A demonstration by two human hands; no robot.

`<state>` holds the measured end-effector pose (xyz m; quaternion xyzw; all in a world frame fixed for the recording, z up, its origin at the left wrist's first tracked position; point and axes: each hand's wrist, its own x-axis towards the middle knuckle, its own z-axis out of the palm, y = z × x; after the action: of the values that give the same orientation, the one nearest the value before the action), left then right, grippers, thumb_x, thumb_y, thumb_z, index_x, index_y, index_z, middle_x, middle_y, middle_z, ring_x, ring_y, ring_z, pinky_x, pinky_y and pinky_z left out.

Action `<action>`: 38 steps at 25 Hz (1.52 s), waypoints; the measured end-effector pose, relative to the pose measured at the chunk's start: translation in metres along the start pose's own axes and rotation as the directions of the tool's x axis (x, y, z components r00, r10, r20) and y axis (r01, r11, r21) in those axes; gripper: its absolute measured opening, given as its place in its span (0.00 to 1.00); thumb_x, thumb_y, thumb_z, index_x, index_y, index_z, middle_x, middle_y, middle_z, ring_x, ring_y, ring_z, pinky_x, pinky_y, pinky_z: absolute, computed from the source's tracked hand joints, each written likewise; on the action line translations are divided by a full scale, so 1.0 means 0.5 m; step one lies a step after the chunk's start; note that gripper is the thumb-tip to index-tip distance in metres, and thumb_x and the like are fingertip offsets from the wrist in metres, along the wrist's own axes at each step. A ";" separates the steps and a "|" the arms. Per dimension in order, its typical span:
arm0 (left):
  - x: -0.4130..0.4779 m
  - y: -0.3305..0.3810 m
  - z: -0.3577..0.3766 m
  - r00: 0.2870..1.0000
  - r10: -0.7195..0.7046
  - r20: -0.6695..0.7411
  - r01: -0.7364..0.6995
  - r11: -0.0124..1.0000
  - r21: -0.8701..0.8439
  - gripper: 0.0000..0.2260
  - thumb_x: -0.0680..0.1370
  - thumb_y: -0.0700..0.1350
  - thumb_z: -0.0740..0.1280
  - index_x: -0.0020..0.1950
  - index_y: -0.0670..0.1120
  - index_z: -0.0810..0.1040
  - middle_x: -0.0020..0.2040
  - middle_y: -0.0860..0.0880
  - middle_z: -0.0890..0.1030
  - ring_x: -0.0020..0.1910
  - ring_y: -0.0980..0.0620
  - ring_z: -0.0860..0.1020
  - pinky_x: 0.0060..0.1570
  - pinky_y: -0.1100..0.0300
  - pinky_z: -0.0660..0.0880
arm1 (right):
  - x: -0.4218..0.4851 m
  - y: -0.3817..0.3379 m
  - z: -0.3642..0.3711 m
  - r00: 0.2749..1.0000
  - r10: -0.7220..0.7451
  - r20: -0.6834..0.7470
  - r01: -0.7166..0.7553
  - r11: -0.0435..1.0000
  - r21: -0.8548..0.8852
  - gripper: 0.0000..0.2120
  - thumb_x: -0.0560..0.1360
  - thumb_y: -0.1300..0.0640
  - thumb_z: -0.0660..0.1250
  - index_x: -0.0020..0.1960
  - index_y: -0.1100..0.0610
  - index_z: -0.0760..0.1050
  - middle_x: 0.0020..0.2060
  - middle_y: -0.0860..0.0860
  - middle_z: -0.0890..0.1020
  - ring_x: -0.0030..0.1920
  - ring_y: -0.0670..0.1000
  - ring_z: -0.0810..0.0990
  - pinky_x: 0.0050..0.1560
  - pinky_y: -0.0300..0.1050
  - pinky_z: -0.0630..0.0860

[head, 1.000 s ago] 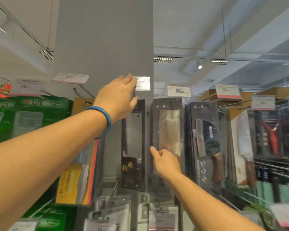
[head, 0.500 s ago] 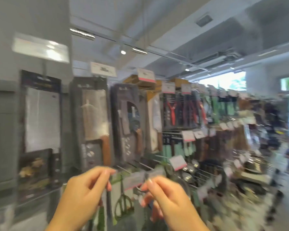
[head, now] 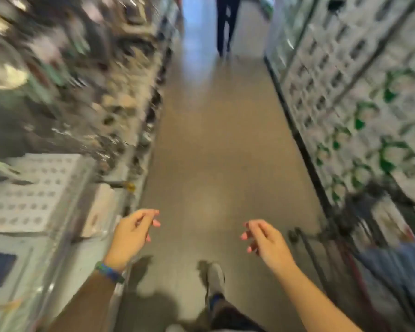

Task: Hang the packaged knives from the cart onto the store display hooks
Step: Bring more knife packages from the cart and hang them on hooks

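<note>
A second ago my left hand was up at a hook beside a hanging knife pack and my right steadied one lower down. Now my view swings off the display and looks down the aisle. My left hand [head: 133, 230] and my right hand [head: 264, 240] both hang low over the floor [head: 213, 140], well apart, fingers loosely curled and holding nothing.

I judge that pack is on its hook and I am turning for the next one. The packaged knives I hung are out of view. The shelving on the left [head: 65, 97] is a smear, and I can't pick out a single pack or hook in it.

The dark wire frame at near right [head: 338, 224] is probably the cart, with something blue [head: 393, 259] beside or in it, though the blur keeps me from telling whether knives lie there. My right hand is the nearer one to it. My shoe [head: 215, 279] is forward on the floor between my arms. Far down the aisle stands another person [head: 225, 20].
</note>
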<state>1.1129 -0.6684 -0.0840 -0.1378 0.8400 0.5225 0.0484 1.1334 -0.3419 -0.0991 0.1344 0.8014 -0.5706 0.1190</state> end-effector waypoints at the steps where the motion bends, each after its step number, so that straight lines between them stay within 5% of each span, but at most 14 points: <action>1: 0.007 -0.008 0.066 0.997 -0.003 0.079 0.004 1.000 -0.002 0.09 0.83 0.40 0.62 0.52 0.46 0.82 0.39 0.50 0.84 0.22 0.58 0.72 0.26 0.68 0.71 | -0.025 0.048 -0.046 0.996 0.046 -0.071 -0.046 0.999 0.008 0.11 0.84 0.56 0.61 0.49 0.53 0.81 0.38 0.53 0.86 0.28 0.48 0.79 0.28 0.37 0.71; 7: -0.018 -0.028 0.372 0.898 -0.001 0.439 -0.030 0.997 0.064 0.13 0.84 0.42 0.62 0.46 0.53 0.82 0.36 0.57 0.85 0.21 0.57 0.72 0.24 0.66 0.70 | -0.158 0.232 -0.262 0.900 0.255 -0.355 -0.219 0.966 0.138 0.11 0.83 0.46 0.61 0.48 0.42 0.81 0.42 0.50 0.87 0.31 0.51 0.82 0.34 0.47 0.74; 13: -0.027 0.117 0.658 0.838 -0.036 0.544 -0.053 0.988 0.147 0.11 0.84 0.41 0.61 0.48 0.45 0.83 0.34 0.52 0.84 0.20 0.56 0.71 0.25 0.67 0.69 | -0.190 0.346 -0.486 0.776 0.384 -0.500 -0.275 0.920 0.279 0.12 0.84 0.46 0.59 0.49 0.44 0.81 0.41 0.47 0.87 0.32 0.49 0.83 0.30 0.38 0.74; 19: -0.028 0.318 0.927 0.748 0.005 0.664 -0.158 0.973 0.170 0.12 0.84 0.46 0.62 0.48 0.50 0.84 0.38 0.51 0.85 0.23 0.55 0.72 0.29 0.68 0.70 | -0.145 0.426 -0.686 0.757 0.412 -0.507 -0.233 0.895 0.381 0.11 0.84 0.48 0.60 0.51 0.46 0.80 0.41 0.48 0.86 0.33 0.48 0.82 0.30 0.33 0.73; 23: -0.006 0.392 1.038 0.684 -0.018 0.729 -0.221 0.948 0.230 0.12 0.84 0.50 0.61 0.48 0.53 0.84 0.41 0.53 0.86 0.26 0.55 0.73 0.33 0.64 0.70 | -0.113 0.469 -0.743 0.734 0.479 -0.482 -0.259 0.853 0.454 0.10 0.84 0.47 0.60 0.52 0.45 0.80 0.41 0.46 0.86 0.35 0.48 0.82 0.36 0.41 0.76; 27: 0.051 0.421 1.150 0.596 -0.047 0.802 -0.326 0.898 0.295 0.12 0.84 0.49 0.60 0.48 0.54 0.83 0.42 0.55 0.86 0.26 0.56 0.74 0.29 0.68 0.69 | -0.063 0.504 -0.781 0.634 0.607 -0.479 -0.328 0.772 0.545 0.09 0.83 0.46 0.61 0.51 0.44 0.80 0.42 0.45 0.86 0.33 0.46 0.82 0.36 0.42 0.76; 31: 0.150 0.451 1.309 0.487 -0.157 0.859 -0.281 0.903 0.325 0.11 0.84 0.44 0.60 0.49 0.50 0.82 0.42 0.49 0.84 0.25 0.57 0.74 0.24 0.70 0.67 | 0.010 0.509 -0.823 0.523 0.680 -0.514 -0.387 0.727 0.567 0.11 0.84 0.45 0.60 0.51 0.44 0.79 0.42 0.41 0.86 0.35 0.47 0.84 0.39 0.43 0.78; 34: 0.231 0.489 1.418 0.452 -0.202 0.869 -0.332 0.866 0.374 0.11 0.84 0.42 0.58 0.56 0.47 0.80 0.45 0.52 0.84 0.24 0.61 0.77 0.23 0.70 0.69 | 0.077 0.490 -0.867 0.470 0.694 -0.545 -0.405 0.718 0.565 0.11 0.83 0.43 0.59 0.52 0.44 0.79 0.43 0.39 0.85 0.36 0.44 0.84 0.39 0.41 0.76; 38: 0.289 0.499 1.538 0.547 -0.489 0.680 0.072 0.837 0.543 0.13 0.83 0.44 0.61 0.64 0.38 0.74 0.48 0.45 0.83 0.24 0.53 0.80 0.25 0.64 0.75 | 0.162 0.489 -0.900 0.479 0.701 -0.528 -0.487 0.713 0.504 0.08 0.82 0.41 0.60 0.50 0.40 0.77 0.43 0.39 0.85 0.37 0.39 0.83 0.36 0.36 0.73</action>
<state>0.8557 0.0946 -0.2464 -0.0113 0.7896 0.3007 0.5347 1.1266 0.1671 -0.1986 0.6234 0.5945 -0.5076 -0.0158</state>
